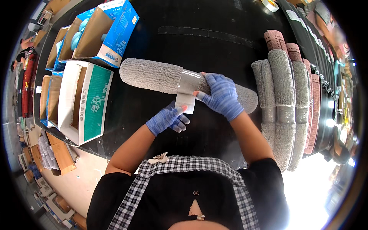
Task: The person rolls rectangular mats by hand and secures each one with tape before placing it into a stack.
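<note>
A rolled grey fluffy mat [150, 76] lies crosswise in front of me on the black table [153, 140]. A shiny pale band [189, 81] goes round its middle, and a white flap [185, 100] of it hangs off the near side. My right hand [221, 94], in a blue glove with bare fingertips, is closed round the roll just right of the band. Its thumb presses the roll's near side. My left hand [165, 119], gloved alike, pinches the flap between thumb and fingers below the roll.
Several grey rolled mats [281, 82] and pinkish rolls [275, 39] are stacked at the right. Open blue boxes [122, 34] and a white-and-green box [94, 101] stand at the left, some holding light blue items. A tape roll [270, 5] sits at the far edge.
</note>
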